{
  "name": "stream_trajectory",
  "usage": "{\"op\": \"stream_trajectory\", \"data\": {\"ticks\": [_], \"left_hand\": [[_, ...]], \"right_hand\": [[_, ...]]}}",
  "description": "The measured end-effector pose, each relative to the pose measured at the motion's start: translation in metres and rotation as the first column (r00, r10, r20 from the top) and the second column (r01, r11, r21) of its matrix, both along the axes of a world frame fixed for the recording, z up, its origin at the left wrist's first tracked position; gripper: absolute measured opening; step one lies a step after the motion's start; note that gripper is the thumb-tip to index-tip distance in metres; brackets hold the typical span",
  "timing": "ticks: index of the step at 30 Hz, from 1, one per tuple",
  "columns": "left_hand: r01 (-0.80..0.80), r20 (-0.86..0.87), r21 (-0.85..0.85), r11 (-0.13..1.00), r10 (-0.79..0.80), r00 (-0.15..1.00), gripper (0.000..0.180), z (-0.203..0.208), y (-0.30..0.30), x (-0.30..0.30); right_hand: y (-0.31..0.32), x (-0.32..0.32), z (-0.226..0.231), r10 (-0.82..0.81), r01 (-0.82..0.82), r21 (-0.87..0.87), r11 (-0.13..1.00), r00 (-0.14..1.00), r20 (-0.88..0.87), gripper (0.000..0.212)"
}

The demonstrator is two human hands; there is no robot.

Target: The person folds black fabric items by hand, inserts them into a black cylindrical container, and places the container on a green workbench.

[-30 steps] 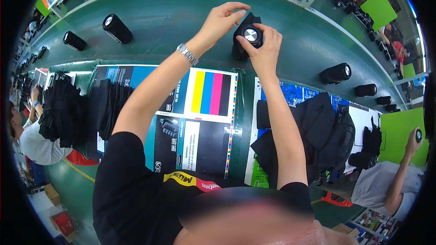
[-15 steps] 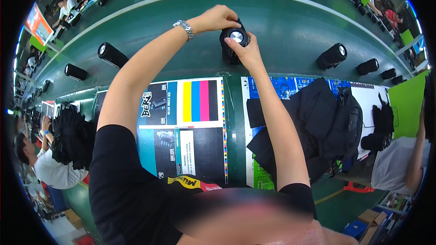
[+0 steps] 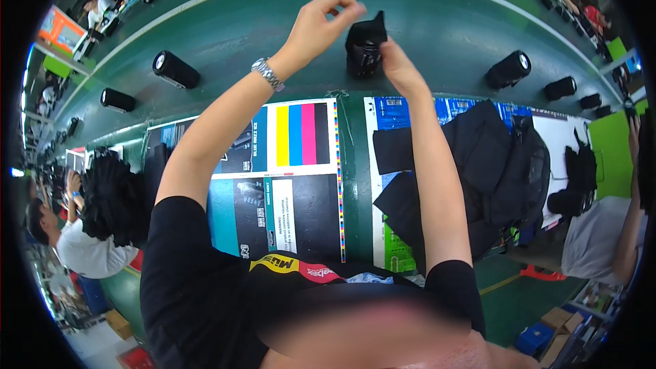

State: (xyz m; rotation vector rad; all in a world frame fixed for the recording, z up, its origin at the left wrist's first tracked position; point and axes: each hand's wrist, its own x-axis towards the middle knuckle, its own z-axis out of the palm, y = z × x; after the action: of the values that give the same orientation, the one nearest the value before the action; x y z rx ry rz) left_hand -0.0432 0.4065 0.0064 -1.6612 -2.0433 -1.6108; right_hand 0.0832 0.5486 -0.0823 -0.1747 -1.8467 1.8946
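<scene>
The person's left grip (image 3: 318,27), a silver watch (image 3: 267,74) at its wrist, hangs with bent, blurred fingers just left of the pointed black cloth (image 3: 369,30) atop an upright black cylinder (image 3: 362,61) on the green surface (image 3: 444,44), while the right grip (image 3: 404,74) has its blurred fingertips at the cylinder's right side. More dark cylinders (image 3: 176,70) are spaced along the surface to left and right. Nearer the person, a printed sheet (image 3: 303,137) with colour bars lies left of heaped black fabric pieces (image 3: 482,147).
</scene>
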Motion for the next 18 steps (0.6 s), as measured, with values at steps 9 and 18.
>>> {"op": "stream_trajectory", "data": {"ticks": [9,18], "left_hand": [[0.077,0.91,0.273,0.959,-0.284,0.301,0.064,-0.057,0.056,0.016],[-0.371,0.876,0.241,0.897,-0.037,0.481,0.057,-0.132,0.069,0.026]], "right_hand": [[0.005,-0.054,0.029,-0.243,0.303,-0.49,0.817,0.952,0.184,0.083],[0.011,-0.056,-0.026,-0.347,0.33,-0.573,0.75,0.934,0.084,0.023]]}}
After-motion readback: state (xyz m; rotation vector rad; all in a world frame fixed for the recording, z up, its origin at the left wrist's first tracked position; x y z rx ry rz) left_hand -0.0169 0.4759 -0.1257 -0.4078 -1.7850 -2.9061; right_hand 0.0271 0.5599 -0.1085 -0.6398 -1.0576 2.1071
